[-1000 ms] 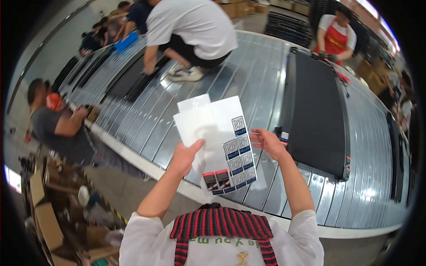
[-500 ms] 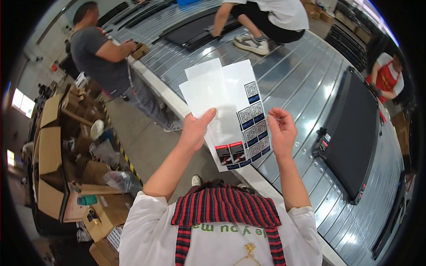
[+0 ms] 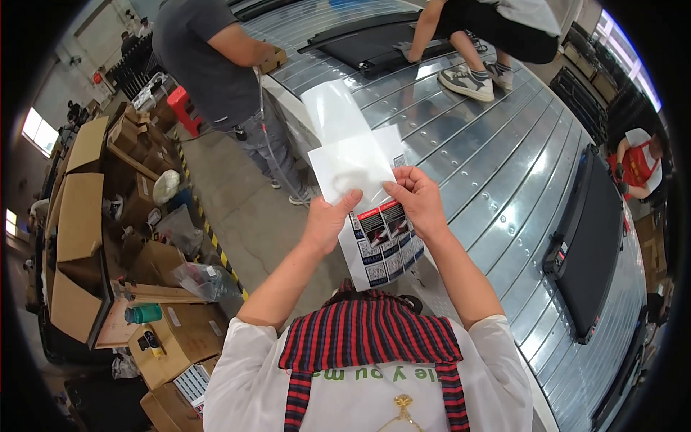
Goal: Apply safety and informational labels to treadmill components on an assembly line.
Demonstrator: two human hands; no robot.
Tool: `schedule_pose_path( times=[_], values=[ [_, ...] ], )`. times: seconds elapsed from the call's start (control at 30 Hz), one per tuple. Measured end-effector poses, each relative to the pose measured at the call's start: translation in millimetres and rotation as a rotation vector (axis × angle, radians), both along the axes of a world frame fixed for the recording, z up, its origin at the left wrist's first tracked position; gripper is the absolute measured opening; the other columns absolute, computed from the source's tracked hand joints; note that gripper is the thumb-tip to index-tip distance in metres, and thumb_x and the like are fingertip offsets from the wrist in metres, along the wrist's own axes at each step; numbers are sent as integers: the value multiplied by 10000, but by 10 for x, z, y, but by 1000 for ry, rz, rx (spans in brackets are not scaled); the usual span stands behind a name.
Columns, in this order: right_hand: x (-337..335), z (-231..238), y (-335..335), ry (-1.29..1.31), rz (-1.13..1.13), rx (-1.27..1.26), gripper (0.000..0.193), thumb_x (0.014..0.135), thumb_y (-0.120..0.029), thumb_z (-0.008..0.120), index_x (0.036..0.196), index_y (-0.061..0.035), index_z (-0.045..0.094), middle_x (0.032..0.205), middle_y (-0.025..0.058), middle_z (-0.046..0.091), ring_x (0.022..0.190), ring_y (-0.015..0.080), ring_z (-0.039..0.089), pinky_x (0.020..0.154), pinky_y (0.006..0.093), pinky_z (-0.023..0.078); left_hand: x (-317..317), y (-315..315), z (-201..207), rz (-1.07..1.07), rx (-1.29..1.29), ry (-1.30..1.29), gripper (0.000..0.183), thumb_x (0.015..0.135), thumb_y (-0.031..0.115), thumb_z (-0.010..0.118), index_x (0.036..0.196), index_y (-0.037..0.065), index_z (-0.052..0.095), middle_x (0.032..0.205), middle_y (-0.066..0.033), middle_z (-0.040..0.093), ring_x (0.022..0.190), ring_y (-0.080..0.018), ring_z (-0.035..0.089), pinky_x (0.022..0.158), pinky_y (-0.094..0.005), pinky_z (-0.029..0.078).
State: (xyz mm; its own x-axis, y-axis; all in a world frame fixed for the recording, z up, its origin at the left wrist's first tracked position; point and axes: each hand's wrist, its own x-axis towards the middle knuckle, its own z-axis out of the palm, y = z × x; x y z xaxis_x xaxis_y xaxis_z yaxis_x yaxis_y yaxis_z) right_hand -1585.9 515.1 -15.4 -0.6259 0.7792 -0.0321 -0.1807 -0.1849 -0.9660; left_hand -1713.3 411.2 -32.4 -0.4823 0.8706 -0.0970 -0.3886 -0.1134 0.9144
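Observation:
My left hand [image 3: 327, 222] is closed on the left side of several sticker sheets, its thumb lying on top. My right hand [image 3: 419, 203] pinches their right side between thumb and fingers. Uppermost is a glossy white sheet [image 3: 337, 119], lying across another pale piece. Below my thumbs shows a strip of red-and-black warning labels [image 3: 384, 222]. Beneath it, a sheet of blue-and-white code stickers [image 3: 383, 268] hangs toward my body, its upper part mostly covered. The sheets are held in the air in front of my chest.
A ribbed metal worktop [image 3: 497, 173] spans the right, bearing a long black panel [image 3: 590, 245]. A person in white [image 3: 504, 32] crouches on it by another black panel. Someone in grey [image 3: 216, 65] stands at its far left. Cardboard boxes [image 3: 83, 216] line the left, beyond yellow-black floor tape [image 3: 216, 248].
My right hand has come in from beside the sheets and now grips their right side. The sheets have shifted against each other, covering more code stickers. The whole view has turned left.

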Motion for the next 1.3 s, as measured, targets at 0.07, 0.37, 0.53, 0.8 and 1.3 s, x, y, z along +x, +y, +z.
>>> schedule_pose_path(
  times=[0.07, 0.37, 0.53, 0.8, 1.3],
  values=[
    [-218, -40, -35, -105, -193, 369, 129, 744, -70, 617, 843, -13, 557, 696, 28, 573, 597, 108, 531, 549, 229, 427, -158, -19, -18, -7, -16, -42, 458, 744, 249, 679, 1080, -12, 509, 1011, -65, 569, 903, -136, 523, 801, -272, 407],
    [-535, -57, -372, -299, -127, 825, 181, 706, -42, 654, 837, 11, 539, 735, 82, 577, 646, 164, 583, 606, 261, 484, -402, 231, 36, 164, 96, 43, 339, 778, 225, 644, 1000, -15, 552, 928, -33, 571, 820, -98, 513, 733, -250, 415],
    [-470, 47, -239, -280, -175, 709, 165, 719, -49, 645, 835, 20, 551, 743, 98, 602, 637, 161, 587, 609, 258, 482, -312, 430, 148, 159, 99, 175, 293, 769, 212, 657, 932, -15, 569, 853, -15, 574, 743, -89, 510, 648, -227, 426],
    [-201, 57, 157, -325, -170, 602, 145, 774, -73, 580, 862, 41, 571, 732, 108, 618, 639, 124, 579, 593, 252, 467, -32, 820, 219, 64, 62, 254, 276, 757, 228, 671, 872, -3, 574, 754, 19, 546, 654, -67, 469, 559, -215, 400],
    [337, -195, 845, -180, -166, 415, 145, 788, -95, 540, 833, 39, 570, 672, 100, 598, 597, 106, 547, 545, 256, 437, 458, 1494, 78, 24, 112, 388, 313, 794, 286, 622, 887, -11, 586, 764, 7, 560, 682, -57, 468, 593, -212, 390]
  ],
)
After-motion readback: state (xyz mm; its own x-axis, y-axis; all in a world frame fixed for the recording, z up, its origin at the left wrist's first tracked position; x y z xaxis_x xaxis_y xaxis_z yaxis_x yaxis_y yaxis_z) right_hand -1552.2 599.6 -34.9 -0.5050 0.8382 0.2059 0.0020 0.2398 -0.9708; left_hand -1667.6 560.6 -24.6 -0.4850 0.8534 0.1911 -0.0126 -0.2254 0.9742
